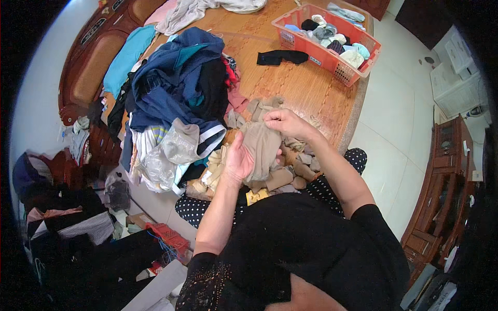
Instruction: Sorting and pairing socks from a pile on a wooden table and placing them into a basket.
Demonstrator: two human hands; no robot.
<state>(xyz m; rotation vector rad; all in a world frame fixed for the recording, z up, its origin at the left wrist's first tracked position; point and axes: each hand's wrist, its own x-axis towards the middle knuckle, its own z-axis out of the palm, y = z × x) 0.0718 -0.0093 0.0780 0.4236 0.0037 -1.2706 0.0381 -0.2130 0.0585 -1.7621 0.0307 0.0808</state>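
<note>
A thin beige stocking [261, 147] hangs between my hands above my lap. My left hand [240, 159] supports it from below, thumb raised and fingers behind the fabric, with fingertips showing at its right side. At the upper edge, my right hand [288, 124] pinches the same fabric with its fingers bent together. Another piece of beige fabric [265, 105] lies just beyond on the mat. Several beige and tan stockings [303, 168], some folded or bundled, lie around my lap. A small yellow piece [255, 197] lies close to my body.
A large clothes pile [176, 88] with navy garments stands at the left, a clear plastic bag [174, 147] on its near side. One black sock [281, 57] lies near a coral plastic basket [332, 57] of balled socks at the far right. Tiled floor [386, 114] borders the bed mat.
</note>
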